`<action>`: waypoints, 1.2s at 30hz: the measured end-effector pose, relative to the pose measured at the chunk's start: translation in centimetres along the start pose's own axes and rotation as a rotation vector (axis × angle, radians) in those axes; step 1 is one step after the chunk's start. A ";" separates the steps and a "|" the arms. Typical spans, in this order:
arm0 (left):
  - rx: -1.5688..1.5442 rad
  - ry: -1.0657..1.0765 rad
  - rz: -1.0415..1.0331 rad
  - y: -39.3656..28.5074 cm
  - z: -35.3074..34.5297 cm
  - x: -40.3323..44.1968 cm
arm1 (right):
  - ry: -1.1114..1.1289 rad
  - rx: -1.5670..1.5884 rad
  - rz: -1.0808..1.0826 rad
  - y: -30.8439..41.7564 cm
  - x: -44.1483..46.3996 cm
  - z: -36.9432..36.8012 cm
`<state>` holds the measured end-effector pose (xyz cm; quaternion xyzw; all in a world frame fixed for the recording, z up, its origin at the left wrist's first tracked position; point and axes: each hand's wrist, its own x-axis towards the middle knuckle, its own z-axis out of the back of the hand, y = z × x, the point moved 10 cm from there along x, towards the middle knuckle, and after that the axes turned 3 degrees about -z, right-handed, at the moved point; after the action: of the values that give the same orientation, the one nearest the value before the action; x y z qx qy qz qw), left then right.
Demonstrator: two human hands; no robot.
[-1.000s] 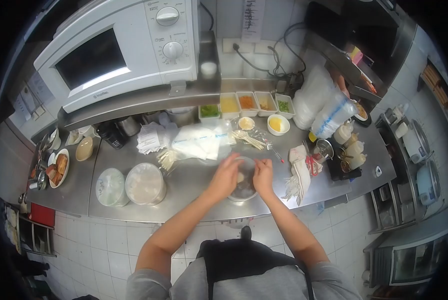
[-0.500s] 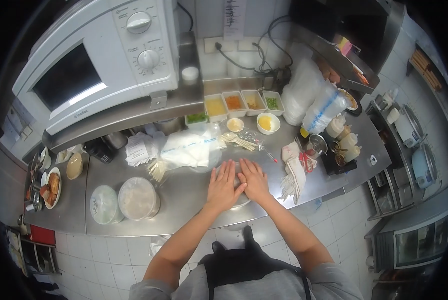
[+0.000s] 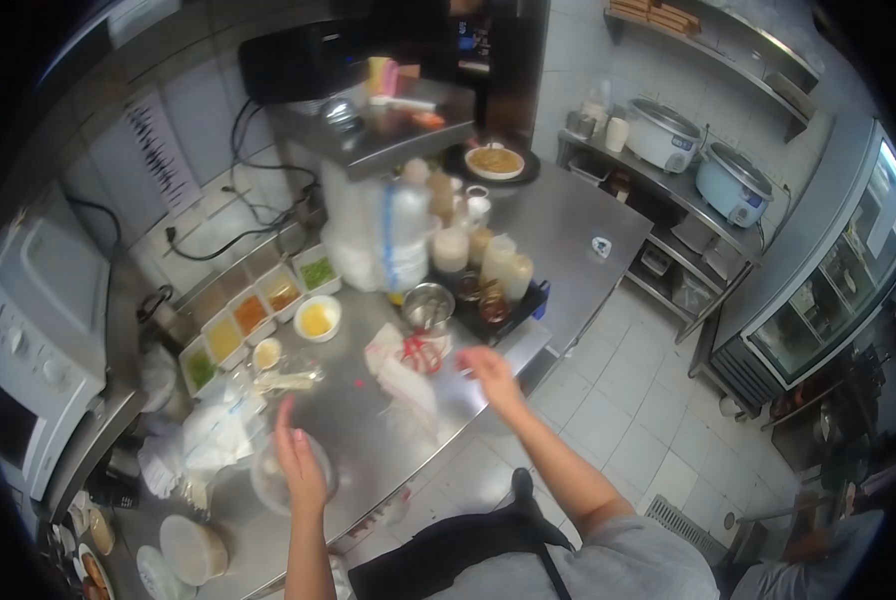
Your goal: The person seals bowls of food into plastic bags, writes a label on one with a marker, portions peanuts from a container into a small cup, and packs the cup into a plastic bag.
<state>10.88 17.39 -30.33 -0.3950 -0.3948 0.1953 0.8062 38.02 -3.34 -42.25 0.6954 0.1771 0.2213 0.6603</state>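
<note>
My left hand (image 3: 300,462) is on the lidded round container (image 3: 268,478) near the counter's front edge, its fingers stretched out. Over the counter edge, my right hand (image 3: 490,376) is raised with its fingers apart, just right of the red scissors (image 3: 422,353) and the cloth (image 3: 404,385); nothing shows in it. A metal cup (image 3: 429,306) stands behind the scissors. Left of the cloth are a white bowl with yellow contents (image 3: 317,318) and a small cup (image 3: 267,353). Plastic bags (image 3: 216,432) lie behind the container.
Two tubs (image 3: 194,550) stand at the lower left, near the microwave (image 3: 43,350). Squeeze bottles (image 3: 498,257) fill a black tray. Farther right are rice cookers (image 3: 663,135) and a glass-door fridge (image 3: 818,270). Part of another person (image 3: 818,560) shows at the lower right.
The view has swung to the right. My hands, together on the container half a second ago, have parted; my right hand has moved off toward the scissors, while my left hand stays at the container.
</note>
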 end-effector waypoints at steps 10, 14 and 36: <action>-1.250 0.731 0.713 -8.0 -41.0 -2.7 | -0.057 -0.492 -0.131 -8.9 18.6 23.5; -1.312 0.752 0.918 -6.1 -48.3 -3.7 | 0.267 -0.138 -0.431 -9.9 19.9 21.6; -1.187 0.116 1.081 3.6 -59.1 -1.1 | 0.275 -0.071 -0.716 -9.6 -1.9 36.3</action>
<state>56.88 -9.62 -55.94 -0.9034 -0.1446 0.2952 0.2752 56.50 -34.25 -53.00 0.5299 0.4880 0.0740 0.6897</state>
